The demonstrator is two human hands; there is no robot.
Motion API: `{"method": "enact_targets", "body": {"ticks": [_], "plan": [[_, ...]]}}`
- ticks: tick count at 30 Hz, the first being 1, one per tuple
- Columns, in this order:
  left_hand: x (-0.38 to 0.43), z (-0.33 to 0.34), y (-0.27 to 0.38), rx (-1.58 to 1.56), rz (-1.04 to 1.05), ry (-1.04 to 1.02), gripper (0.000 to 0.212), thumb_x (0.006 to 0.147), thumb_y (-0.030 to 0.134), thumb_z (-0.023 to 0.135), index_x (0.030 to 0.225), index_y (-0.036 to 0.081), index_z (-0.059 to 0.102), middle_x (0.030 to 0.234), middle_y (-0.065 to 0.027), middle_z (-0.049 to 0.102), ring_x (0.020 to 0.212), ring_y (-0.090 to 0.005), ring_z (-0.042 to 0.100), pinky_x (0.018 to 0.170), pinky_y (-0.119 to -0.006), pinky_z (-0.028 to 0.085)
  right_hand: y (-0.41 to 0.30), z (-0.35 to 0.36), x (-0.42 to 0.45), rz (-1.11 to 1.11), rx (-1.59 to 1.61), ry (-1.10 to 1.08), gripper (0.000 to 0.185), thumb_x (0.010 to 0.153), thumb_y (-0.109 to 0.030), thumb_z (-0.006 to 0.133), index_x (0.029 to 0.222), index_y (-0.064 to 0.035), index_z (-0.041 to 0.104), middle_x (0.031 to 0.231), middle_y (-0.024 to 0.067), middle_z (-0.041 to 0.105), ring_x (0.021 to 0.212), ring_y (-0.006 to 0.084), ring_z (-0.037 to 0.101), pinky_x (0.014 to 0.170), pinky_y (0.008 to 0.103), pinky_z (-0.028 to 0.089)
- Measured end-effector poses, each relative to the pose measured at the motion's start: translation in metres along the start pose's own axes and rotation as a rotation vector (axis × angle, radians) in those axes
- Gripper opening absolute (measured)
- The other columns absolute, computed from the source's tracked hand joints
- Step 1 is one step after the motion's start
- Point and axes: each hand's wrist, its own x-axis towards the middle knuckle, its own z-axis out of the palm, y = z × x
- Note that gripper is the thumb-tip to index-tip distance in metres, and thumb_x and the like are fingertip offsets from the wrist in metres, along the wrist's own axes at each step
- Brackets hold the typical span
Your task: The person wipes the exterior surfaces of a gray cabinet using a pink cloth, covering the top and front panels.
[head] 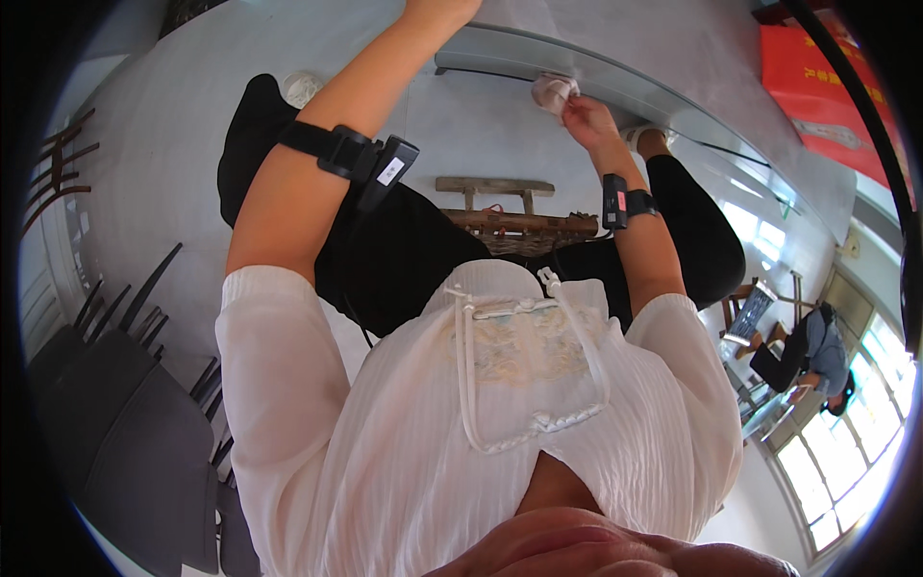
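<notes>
My right hand (pixel 591 121) pinches a crumpled pale cloth or tissue (pixel 554 94) between thumb and fingers. The wad rests against the long grey edge (pixel 613 68) of a table. My left arm reaches up across the table side, and only the base of my left hand (pixel 445 6) shows at the top rim of the picture. Its fingers are cut off, so what they hold or touch is hidden. Each forearm wears a black strap with a small device: one on the left (pixel 386 173), one on the right (pixel 615 202).
Between my knees is a low wooden seat with a woven part (pixel 515 216). A small white container (pixel 301 88) stands beyond my left knee. Grey chairs (pixel 144 447) line the left. A red printed bag (pixel 822 94) is at upper right. Another person (pixel 822 353) sits near the windows.
</notes>
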Motion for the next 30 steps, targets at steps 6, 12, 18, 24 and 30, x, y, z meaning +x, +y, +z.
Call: {"method": "enact_targets", "body": {"ticks": [6,12,18,24,30], "plan": [[0.007,0.012,0.012,-0.121,-0.031,-0.121,0.057,0.084,0.017,0.055,0.133,-0.002,0.034,0.116,-0.0341,0.052,0.111,-0.0448,0.050,0.095,-0.044,0.040,0.075,0.101,0.062,0.105,-0.075,-0.201,0.026,0.084,0.007,0.046,0.110,0.0108,0.049,0.112,0.0186,0.053,0.106,0.0286,0.053,0.099,0.0354,0.045],[0.006,-0.001,0.005,-0.069,-0.041,-0.119,0.059,0.083,0.019,0.056,0.134,-0.002,0.033,0.116,-0.0332,0.053,0.111,-0.0441,0.051,0.095,-0.043,0.040,0.092,0.126,0.033,0.172,-0.031,-0.158,0.022,0.087,0.002,0.052,0.108,0.0062,0.051,0.103,0.0148,0.057,0.094,0.0221,0.058,0.084,0.0315,0.052],[0.008,-0.008,0.003,-0.032,-0.077,-0.118,0.058,0.083,0.018,0.056,0.134,0.001,0.035,0.117,-0.0317,0.053,0.112,-0.0423,0.051,0.094,-0.042,0.041,-0.036,-0.061,0.022,-0.085,-0.051,-0.001,0.019,0.089,-0.004,0.051,0.107,0.0020,0.053,0.099,0.0097,0.059,0.088,0.0174,0.059,0.080,0.0289,0.052],[0.010,-0.003,-0.002,-0.288,-0.242,-0.218,0.064,0.082,0.015,0.064,0.136,-0.002,0.034,0.123,-0.0154,0.052,0.109,-0.0214,0.052,0.094,-0.030,0.040,-0.136,-0.173,-0.050,-0.472,0.263,0.560,0.024,0.090,-0.023,0.048,0.106,-0.0044,0.048,0.101,0.0125,0.054,0.093,0.0264,0.056,0.083,0.0418,0.052],[0.006,-0.015,0.019,-0.243,-0.133,-0.153,0.067,0.081,0.021,0.062,0.137,-0.003,0.032,0.102,-0.0143,0.058,0.072,-0.0155,0.055,0.069,-0.029,0.046,-0.122,-0.084,-0.047,-0.554,0.298,0.391,0.018,0.089,-0.021,0.043,0.098,-0.0063,0.048,0.093,0.0132,0.053,0.084,0.0321,0.054,0.074,0.0548,0.052]]}}
